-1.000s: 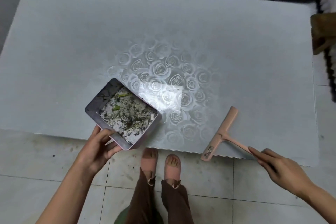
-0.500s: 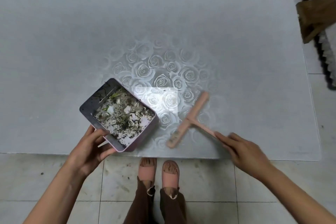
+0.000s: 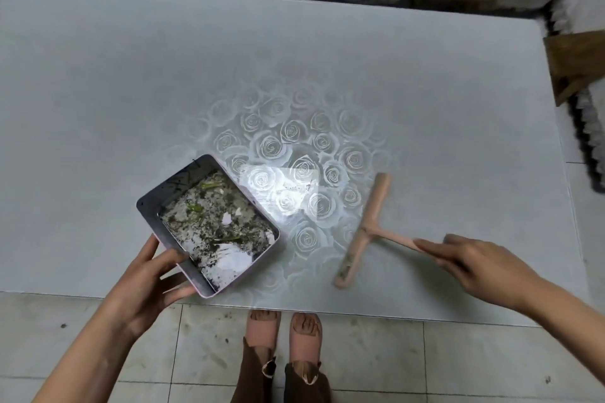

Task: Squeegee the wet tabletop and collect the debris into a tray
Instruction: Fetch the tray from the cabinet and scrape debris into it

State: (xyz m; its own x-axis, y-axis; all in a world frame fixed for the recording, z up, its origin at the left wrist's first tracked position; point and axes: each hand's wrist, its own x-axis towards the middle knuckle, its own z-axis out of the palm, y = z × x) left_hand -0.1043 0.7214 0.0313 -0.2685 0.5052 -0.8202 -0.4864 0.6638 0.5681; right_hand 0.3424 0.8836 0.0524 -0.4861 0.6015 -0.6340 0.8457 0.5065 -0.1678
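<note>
Squeegee (image 3: 362, 232) lies right of centre, low in the frame, over the wet tabletop (image 3: 131, 75). Its long pink blade runs steeply from upper right down to lower left, ending close to the table's front edge. The handle sticks out sideways to the right, where the right hand (image 3: 474, 267) holds its end with curled fingers. That hand is a bit blurred, so I can't say how tight the grip is, nor whether the blade is pressed to the surface.

Left of centre sits the tray (image 3: 163, 186), turned at an angle near the front edge and heaped with grey, soggy debris (image 3: 216, 222) and a few green scraps. The left hand (image 3: 147, 278) grips its near wall, thumb over the rim and fingers underneath.

What matters is that the blade's broad side faces the tray, which lies to its left with a rose-printed stretch between them. A few dark specks (image 3: 294, 187) show in the glare patch there, level with the blade's upper half. I'd judge a leftward pull by the right hand would carry them toward the tray's right wall. The left hand would need to tip or lower that side to take them in.
</note>
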